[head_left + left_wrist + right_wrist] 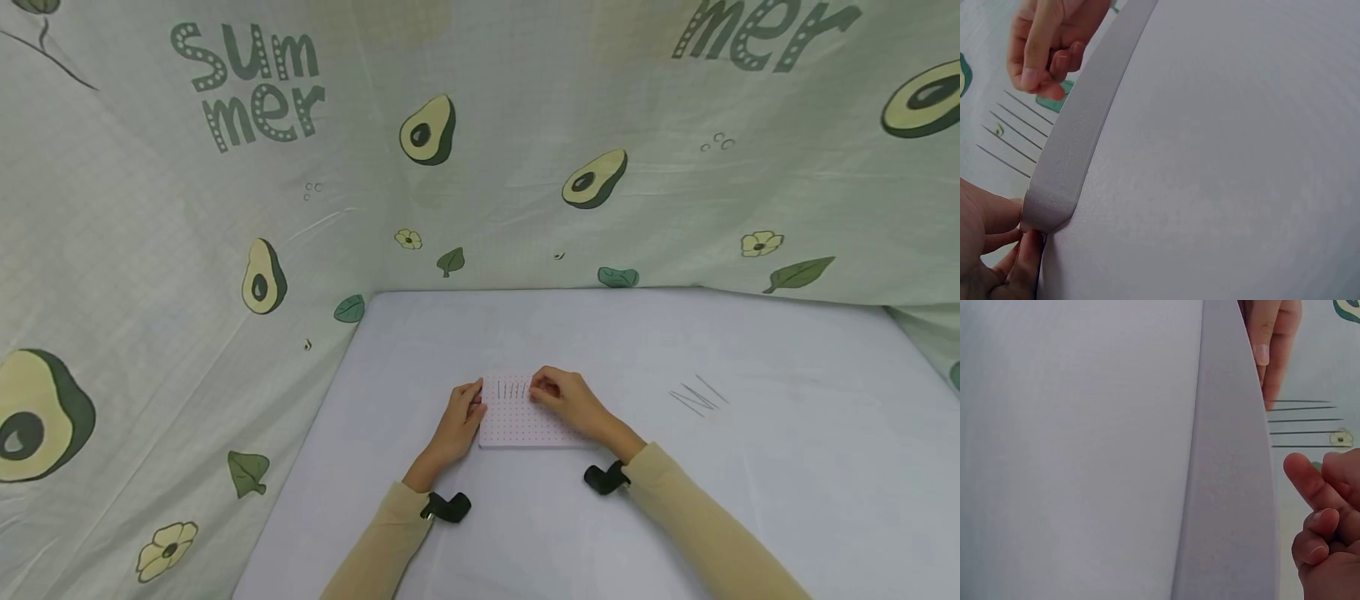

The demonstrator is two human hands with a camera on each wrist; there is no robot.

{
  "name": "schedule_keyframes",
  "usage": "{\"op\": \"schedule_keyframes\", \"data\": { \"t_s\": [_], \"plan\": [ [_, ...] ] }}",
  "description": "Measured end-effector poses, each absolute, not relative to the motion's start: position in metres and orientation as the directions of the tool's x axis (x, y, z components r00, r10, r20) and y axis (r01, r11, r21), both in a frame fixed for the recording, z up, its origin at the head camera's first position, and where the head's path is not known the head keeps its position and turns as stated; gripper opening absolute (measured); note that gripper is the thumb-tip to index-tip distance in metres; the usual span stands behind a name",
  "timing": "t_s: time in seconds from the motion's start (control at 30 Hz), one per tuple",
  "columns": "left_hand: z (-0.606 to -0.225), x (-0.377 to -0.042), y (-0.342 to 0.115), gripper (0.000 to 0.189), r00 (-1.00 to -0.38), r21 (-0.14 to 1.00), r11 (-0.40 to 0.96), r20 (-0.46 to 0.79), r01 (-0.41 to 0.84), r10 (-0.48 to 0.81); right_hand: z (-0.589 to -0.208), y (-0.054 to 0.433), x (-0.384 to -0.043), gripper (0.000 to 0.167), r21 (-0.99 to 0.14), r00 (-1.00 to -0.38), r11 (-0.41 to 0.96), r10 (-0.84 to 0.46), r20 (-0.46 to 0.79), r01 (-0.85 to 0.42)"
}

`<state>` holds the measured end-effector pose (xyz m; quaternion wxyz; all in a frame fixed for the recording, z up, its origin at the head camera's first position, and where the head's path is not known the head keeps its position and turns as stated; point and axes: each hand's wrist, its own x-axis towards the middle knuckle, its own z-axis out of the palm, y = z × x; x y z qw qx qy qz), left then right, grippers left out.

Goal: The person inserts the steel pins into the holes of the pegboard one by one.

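My left hand grips the board; I can't tell if my right hand pinches anything. Pins beside it look light, stiff; grasp tops.

The board is dotted pale pink, pins dark grey, sleeves beige, backdrop avocado-printed pale green.

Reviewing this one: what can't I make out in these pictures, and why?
Head: whether the right hand holds a pin; its fingers cover the spot.
Head: the upper right part of the board, behind the right hand.
Head: how many loose pins; too thin and crossed.
Both wrists: the bases of the standing pins, hidden by the board's side.
Left wrist: the rest of the left hand, cut off by the left edge.
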<state>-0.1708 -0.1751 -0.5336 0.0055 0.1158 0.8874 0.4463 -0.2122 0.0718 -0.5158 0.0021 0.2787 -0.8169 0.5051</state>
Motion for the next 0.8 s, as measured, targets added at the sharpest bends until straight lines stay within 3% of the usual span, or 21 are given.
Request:
{"op": "schedule_keyframes", "data": {
  "t_s": [0.8],
  "plan": [
    [-0.531,-0.168,-0.173,0.051,-0.973,0.802,0.564,0.084,0.194,0.215,-0.509,0.119,-0.218,0.004,-0.813,-0.886,0.397,-0.364,0.287,-0.426]
  ]
}}
